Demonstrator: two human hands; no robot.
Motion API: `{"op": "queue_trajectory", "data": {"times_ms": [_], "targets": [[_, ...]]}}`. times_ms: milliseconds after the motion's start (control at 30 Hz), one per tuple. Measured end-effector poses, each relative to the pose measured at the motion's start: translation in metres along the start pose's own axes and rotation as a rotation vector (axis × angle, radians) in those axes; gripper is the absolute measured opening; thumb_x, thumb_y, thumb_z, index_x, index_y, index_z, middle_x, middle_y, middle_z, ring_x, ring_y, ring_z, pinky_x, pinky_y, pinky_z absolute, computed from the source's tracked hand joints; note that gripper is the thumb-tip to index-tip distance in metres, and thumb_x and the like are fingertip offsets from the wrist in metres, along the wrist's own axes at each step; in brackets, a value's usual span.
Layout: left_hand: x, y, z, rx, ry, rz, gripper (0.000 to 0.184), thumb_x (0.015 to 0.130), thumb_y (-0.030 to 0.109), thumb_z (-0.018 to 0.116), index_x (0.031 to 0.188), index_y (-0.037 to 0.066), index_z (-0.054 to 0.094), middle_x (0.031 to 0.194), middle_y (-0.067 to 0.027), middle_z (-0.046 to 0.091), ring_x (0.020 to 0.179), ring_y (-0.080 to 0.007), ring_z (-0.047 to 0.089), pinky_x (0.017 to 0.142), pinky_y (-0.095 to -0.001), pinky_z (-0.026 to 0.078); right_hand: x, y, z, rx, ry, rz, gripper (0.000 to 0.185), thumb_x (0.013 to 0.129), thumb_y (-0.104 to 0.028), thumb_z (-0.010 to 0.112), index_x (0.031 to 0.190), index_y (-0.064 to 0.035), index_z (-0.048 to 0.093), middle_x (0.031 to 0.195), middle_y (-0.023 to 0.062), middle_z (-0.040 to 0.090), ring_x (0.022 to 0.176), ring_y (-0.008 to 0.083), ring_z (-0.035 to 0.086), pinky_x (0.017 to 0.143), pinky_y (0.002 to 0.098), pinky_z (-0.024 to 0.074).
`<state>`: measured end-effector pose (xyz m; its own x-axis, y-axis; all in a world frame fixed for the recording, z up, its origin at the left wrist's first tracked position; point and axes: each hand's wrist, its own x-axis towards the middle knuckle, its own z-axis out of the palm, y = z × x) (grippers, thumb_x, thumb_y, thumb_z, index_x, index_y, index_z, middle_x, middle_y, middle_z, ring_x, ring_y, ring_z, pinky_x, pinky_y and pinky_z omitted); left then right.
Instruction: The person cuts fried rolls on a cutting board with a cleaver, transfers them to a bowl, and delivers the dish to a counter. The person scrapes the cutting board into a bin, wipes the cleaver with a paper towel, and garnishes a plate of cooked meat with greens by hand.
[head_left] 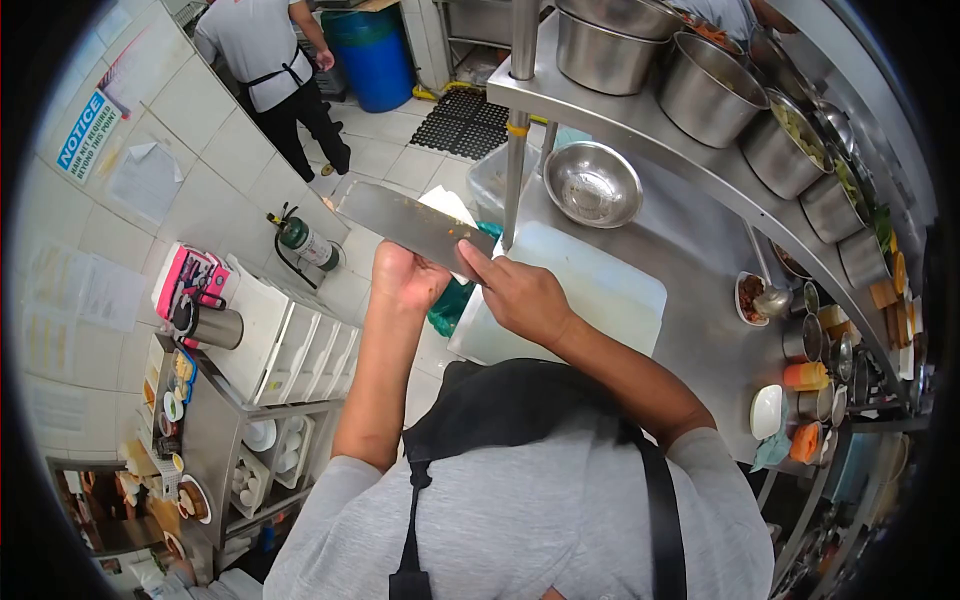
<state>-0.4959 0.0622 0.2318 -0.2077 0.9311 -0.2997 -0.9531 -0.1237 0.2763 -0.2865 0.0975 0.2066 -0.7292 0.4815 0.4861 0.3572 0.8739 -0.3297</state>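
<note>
A broad-bladed cleaver (408, 222) is raised above the left edge of the counter, its blade pointing to the upper left with small food bits stuck on it. My right hand (530, 303) is closed round its handle end, a finger resting on the blade. My left hand (408, 277) is at the blade's lower edge; its fingers are hidden behind the metal, so their grip cannot be seen. Below and to the right is a whitish cutting board (600, 290) with a wet-looking surface. A steel bowl (593, 185) sits beyond the board.
A steel counter (690, 290) extends to the right, under a shelf (640, 115) of steel pots (710, 85). A green plastic bag (450, 308) hangs by the board's left side. Left are a fire extinguisher (305, 242) and a rack (300, 350). Another person (265, 60) stands farther back.
</note>
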Motion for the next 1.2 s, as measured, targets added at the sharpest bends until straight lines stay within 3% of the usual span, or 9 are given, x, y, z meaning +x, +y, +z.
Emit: {"op": "queue_trajectory", "data": {"times_ms": [300,500,700,800,1000,1200], "targets": [[0.005,0.006,-0.011,-0.117,0.133,-0.077,0.029,0.113,0.019,0.043,0.116,-0.002,0.063,0.111,-0.0143,0.073,0.099,-0.0246,0.075,0.091,-0.0398,0.065,-0.027,0.009,-0.016,-0.008,-0.139,0.101,0.071,0.089,-0.005,0.065,0.158,-0.0194,0.050,0.086,0.0053,0.066,0.075,0.0267,0.068,0.066,0.0419,0.0564],[0.008,0.012,-0.022,-0.147,0.044,-0.183,0.032,0.112,0.017,0.039,0.121,-0.004,0.062,0.115,-0.0171,0.073,0.108,-0.0307,0.073,0.104,-0.0499,0.059,-0.044,0.012,-0.038,-0.069,-0.251,0.154,0.072,0.092,-0.008,0.065,0.159,-0.0242,0.048,0.087,0.0051,0.066,0.078,0.0271,0.068,0.068,0.0429,0.0563],[0.003,0.019,-0.017,-0.196,0.212,-0.220,0.046,0.109,0.018,0.031,0.145,-0.007,0.045,0.139,-0.0240,0.062,0.128,-0.0377,0.064,0.115,-0.0567,0.048,-0.060,0.018,-0.067,-0.128,-0.409,0.208,0.069,0.095,-0.009,0.062,0.160,-0.0247,0.044,0.092,0.0077,0.065,0.080,0.0285,0.068,0.066,0.0456,0.0560],[0.003,0.014,-0.021,-0.150,0.170,-0.240,0.051,0.110,0.020,0.028,0.153,-0.007,0.036,0.149,-0.0267,0.054,0.138,-0.0401,0.056,0.119,-0.0582,0.044,-0.066,0.016,-0.076,-0.206,-0.412,0.210,0.071,0.093,-0.009,0.065,0.159,-0.0268,0.047,0.086,0.0048,0.065,0.076,0.0263,0.067,0.065,0.0438,0.0556],[0.004,0.005,-0.026,-0.139,0.157,-0.262,0.051,0.109,0.018,0.031,0.152,-0.009,0.037,0.150,-0.0302,0.053,0.141,-0.0431,0.054,0.123,-0.0594,0.039,-0.077,0.020,-0.093,-0.237,-0.444,0.179,0.071,0.093,-0.009,0.064,0.160,-0.0250,0.045,0.091,0.0076,0.064,0.077,0.0276,0.068,0.062,0.0446,0.0557],[-0.002,0.010,-0.020,-0.008,0.130,-0.136,0.052,0.109,0.019,0.030,0.150,-0.012,0.038,0.153,-0.0306,0.052,0.143,-0.0429,0.053,0.124,-0.0597,0.037,-0.095,0.031,-0.113,-0.151,-0.369,0.222,0.060,0.094,-0.011,0.065,0.152,-0.0220,0.056,0.089,0.0092,0.070,0.075,0.0286,0.071,0.064,0.0425,0.0575]]}}
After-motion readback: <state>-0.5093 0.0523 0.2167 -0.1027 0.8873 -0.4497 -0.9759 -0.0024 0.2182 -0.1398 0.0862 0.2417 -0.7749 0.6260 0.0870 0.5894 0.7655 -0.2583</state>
